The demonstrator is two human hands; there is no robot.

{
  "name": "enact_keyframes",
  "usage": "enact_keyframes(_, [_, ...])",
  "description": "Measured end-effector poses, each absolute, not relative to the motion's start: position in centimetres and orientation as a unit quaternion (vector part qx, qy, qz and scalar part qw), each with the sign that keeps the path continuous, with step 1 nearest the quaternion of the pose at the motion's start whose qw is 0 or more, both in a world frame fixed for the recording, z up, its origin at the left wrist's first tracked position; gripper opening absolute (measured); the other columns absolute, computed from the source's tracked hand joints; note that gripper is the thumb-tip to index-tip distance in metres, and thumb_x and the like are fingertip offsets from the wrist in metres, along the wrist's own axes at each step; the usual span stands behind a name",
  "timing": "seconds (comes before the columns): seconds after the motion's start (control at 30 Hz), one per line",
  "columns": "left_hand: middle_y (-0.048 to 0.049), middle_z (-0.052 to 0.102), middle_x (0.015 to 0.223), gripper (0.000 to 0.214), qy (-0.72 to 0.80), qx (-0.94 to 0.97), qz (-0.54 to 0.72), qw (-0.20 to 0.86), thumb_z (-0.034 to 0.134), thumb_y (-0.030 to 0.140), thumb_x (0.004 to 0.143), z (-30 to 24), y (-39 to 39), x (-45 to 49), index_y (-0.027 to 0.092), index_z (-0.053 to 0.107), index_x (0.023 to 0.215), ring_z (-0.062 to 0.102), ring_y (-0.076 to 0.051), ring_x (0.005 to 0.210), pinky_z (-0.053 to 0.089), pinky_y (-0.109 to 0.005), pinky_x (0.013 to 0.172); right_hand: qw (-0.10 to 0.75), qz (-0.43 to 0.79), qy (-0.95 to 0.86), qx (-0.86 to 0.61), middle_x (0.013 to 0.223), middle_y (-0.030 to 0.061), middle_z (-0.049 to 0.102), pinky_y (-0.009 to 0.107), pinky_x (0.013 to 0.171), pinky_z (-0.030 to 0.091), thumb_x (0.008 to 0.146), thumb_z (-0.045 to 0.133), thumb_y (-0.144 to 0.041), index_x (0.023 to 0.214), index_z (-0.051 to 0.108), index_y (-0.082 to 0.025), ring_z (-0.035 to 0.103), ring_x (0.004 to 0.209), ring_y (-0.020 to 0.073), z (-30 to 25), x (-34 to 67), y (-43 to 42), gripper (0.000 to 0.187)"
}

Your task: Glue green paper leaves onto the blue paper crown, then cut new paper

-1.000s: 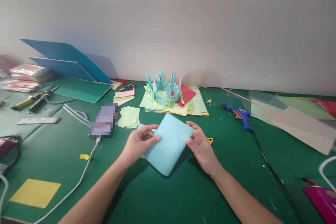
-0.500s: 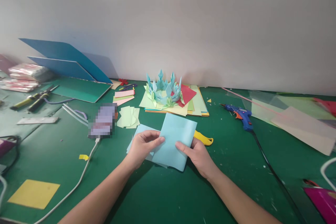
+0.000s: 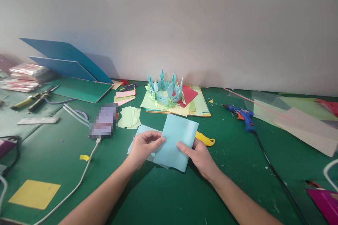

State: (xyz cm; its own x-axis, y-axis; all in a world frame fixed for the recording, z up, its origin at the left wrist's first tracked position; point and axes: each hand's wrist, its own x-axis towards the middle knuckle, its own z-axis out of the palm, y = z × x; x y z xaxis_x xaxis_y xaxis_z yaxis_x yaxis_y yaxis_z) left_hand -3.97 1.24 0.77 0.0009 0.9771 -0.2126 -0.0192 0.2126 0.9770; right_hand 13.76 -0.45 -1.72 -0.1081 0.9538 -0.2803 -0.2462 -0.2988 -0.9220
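Observation:
Both my hands hold a light blue paper sheet (image 3: pixel 176 137) just above the green table (image 3: pixel 163 197). My left hand (image 3: pixel 144 147) pinches its left edge, thumb on top. My right hand (image 3: pixel 199 154) grips the lower right part, with a finger lying across the face of the sheet. More light blue paper (image 3: pixel 138 133) lies under my left hand. Behind the sheet, a blue and green folded paper crown (image 3: pixel 165 91) stands on a stack of coloured papers (image 3: pixel 196 103).
A yellow-handled tool (image 3: pixel 206 140) lies right of the sheet. A blue glue gun (image 3: pixel 241 115) with its black cord sits further right. A blurred phone (image 3: pixel 103 121) with a white cable, light green paper pieces (image 3: pixel 129 117), pliers (image 3: pixel 34 100), blue boards (image 3: pixel 66 59) and a yellow square (image 3: pixel 34 194) lie left.
The sheet has turned from tilted to nearly upright and moved a little up. My right hand shifted from its right edge to its lower front, uncovering the yellow-handled tool. Nothing moved in the last half second.

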Motion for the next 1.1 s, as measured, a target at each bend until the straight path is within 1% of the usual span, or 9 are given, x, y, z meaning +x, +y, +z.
enact_keyframes(0.47, [-0.0019,0.067,0.066,0.032,0.549,0.451,0.438,0.552,0.080,0.042,0.051,0.62,1.34,-4.05,0.017,0.068,0.067,0.058,-0.013,0.059,0.049,-0.025,0.055,0.462,0.640,-0.371,-0.489,0.097,0.0083,0.073,0.047,0.081,0.054,0.054,0.080,-0.049,0.090,0.069,-0.017,0.066,0.094,0.0340,-1.42,13.59,-0.47,0.050])
enact_keyframes(0.6, [-0.0032,0.065,0.083,0.040,0.526,0.508,0.454,0.509,0.076,0.038,0.058,0.61,1.29,-4.13,0.019,0.067,0.093,0.055,-0.011,0.060,0.049,-0.024,0.054,0.466,0.637,-0.374,-0.487,0.096,0.0081,0.074,0.048,0.080,0.054,0.054,0.080,-0.049,0.091,0.069,-0.017,0.067,0.092,0.0339,-1.45,13.52,-0.48,0.050])
enact_keyframes(0.67, [-0.0035,0.063,0.088,0.039,0.509,0.544,0.464,0.479,0.073,0.034,0.063,0.54,1.20,-4.21,0.021,0.065,0.098,0.052,-0.009,0.059,0.048,-0.023,0.053,0.465,0.640,-0.374,-0.485,0.096,0.0074,0.074,0.047,0.079,0.054,0.053,0.080,-0.049,0.091,0.069,-0.018,0.067,0.091,0.0331,-1.47,13.51,-0.48,0.050])
enact_keyframes(0.73, [-0.0036,0.062,0.087,0.028,0.495,0.586,0.451,0.456,0.069,0.031,0.068,0.48,1.05,-4.31,0.022,0.068,0.094,0.048,-0.009,0.057,0.047,-0.022,0.052,0.461,0.644,-0.370,-0.485,0.094,0.0067,0.074,0.045,0.078,0.054,0.053,0.080,-0.048,0.091,0.069,-0.018,0.067,0.089,0.0319,-1.45,13.53,-0.47,0.050])
enact_keyframes(0.8, [-0.0032,0.060,0.085,0.024,0.485,0.622,0.423,0.446,0.065,0.029,0.072,0.48,0.89,-4.40,0.024,0.070,0.095,0.044,-0.009,0.057,0.046,-0.022,0.052,0.459,0.652,-0.363,-0.482,0.093,0.0061,0.074,0.043,0.076,0.055,0.054,0.080,-0.049,0.092,0.068,-0.019,0.068,0.086,0.0303,-1.41,13.56,-0.46,0.050])
enact_keyframes(0.87, [-0.0019,0.056,0.081,0.031,0.477,0.638,0.401,0.453,0.061,0.028,0.074,0.54,0.74,-4.45,0.026,0.068,0.104,0.042,-0.009,0.057,0.045,-0.022,0.052,0.466,0.659,-0.354,-0.472,0.091,0.0060,0.074,0.042,0.074,0.055,0.057,0.078,-0.052,0.093,0.068,-0.019,0.068,0.083,0.0290,-1.38,13.57,-0.44,0.050])
enact_keyframes(0.97, [0.0029,0.045,0.070,0.043,0.479,0.625,0.385,0.481,0.060,0.029,0.075,0.67,0.62,-4.47,0.026,0.061,0.118,0.038,-0.008,0.054,0.042,-0.022,0.050,0.480,0.658,-0.347,-0.466,0.088,0.0066,0.074,0.041,0.070,0.055,0.061,0.073,-0.057,0.094,0.067,-0.019,0.068,0.080,0.0288,-1.40,13.54,-0.41,0.051])
enact_keyframes(1.03, [0.0054,0.038,0.065,0.050,0.484,0.608,0.380,0.502,0.060,0.029,0.074,0.77,0.61,-4.46,0.025,0.057,0.123,0.036,-0.008,0.052,0.042,-0.023,0.050,0.484,0.650,-0.349,-0.470,0.087,0.0067,0.074,0.040,0.068,0.054,0.062,0.071,-0.059,0.095,0.067,-0.019,0.068,0.078,0.0289,-1.42,13.50,-0.39,0.052])
enact_keyframes(1.1, [0.0065,0.036,0.063,0.054,0.485,0.594,0.377,0.520,0.061,0.029,0.073,0.91,0.65,-4.46,0.024,0.053,0.127,0.036,-0.008,0.051,0.042,-0.024,0.050,0.489,0.638,-0.358,-0.475,0.085,0.0064,0.073,0.039,0.066,0.053,0.063,0.069,-0.061,0.095,0.067,-0.019,0.067,0.076,0.0284,-1.44,13.47,-0.39,0.053])
